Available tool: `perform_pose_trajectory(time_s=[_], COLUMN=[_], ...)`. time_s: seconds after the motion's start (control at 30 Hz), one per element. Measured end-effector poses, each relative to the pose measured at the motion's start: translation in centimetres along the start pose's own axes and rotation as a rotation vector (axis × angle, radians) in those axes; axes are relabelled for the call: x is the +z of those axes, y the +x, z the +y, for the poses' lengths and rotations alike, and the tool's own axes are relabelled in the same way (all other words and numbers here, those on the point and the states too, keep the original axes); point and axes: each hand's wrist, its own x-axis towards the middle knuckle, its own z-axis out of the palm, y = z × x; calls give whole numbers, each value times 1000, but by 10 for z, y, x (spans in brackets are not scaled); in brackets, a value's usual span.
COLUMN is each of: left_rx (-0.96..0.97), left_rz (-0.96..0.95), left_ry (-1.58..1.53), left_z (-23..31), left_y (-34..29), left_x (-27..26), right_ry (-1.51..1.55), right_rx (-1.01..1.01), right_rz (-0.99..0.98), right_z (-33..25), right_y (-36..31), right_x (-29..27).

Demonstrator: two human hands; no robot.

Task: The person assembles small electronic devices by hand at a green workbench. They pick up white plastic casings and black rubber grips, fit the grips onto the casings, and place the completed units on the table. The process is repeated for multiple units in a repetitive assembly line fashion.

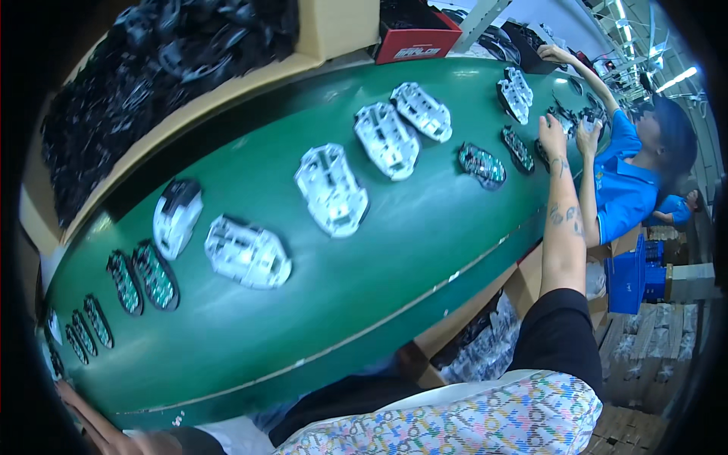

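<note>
1. The hands are well apart. The left hand [92, 426] is at the lower-left end of the green surface [409, 254]; the right hand [554, 135] reaches far right, fingers curled. I cannot tell whether either grips anything.
2. A dark part [541, 155] sits just below the right hand, beside a green circuit-board piece [518, 149] (contact is unclear).
3. Likely risk: a sideways sweep of the right hand could knock those pieces or bump the co-worker [631, 178], whose hands are close by.
4. The red box [417, 44] bears pale lettering; the co-worker's shirt mark is too small to read.
</note>
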Motion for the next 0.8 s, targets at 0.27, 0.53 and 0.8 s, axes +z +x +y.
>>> perform_pose_trajectory(time_s=[0.27, 0.53, 0.8], left_rx=[-465, -472, -590], left_rz=[1140, 1127, 593], left_ry=[1167, 1347, 1615], left_z=[-109, -107, -128], left_y=[-35, -8, 30], left_x=[-123, -136, -111], right_ry=[-244, -505, -710], right_rx=[82, 52, 165], right_rz=[-243, -463, -367], right_z=[147, 191, 156], right_y=[180, 228, 242], right_x=[90, 159, 110])
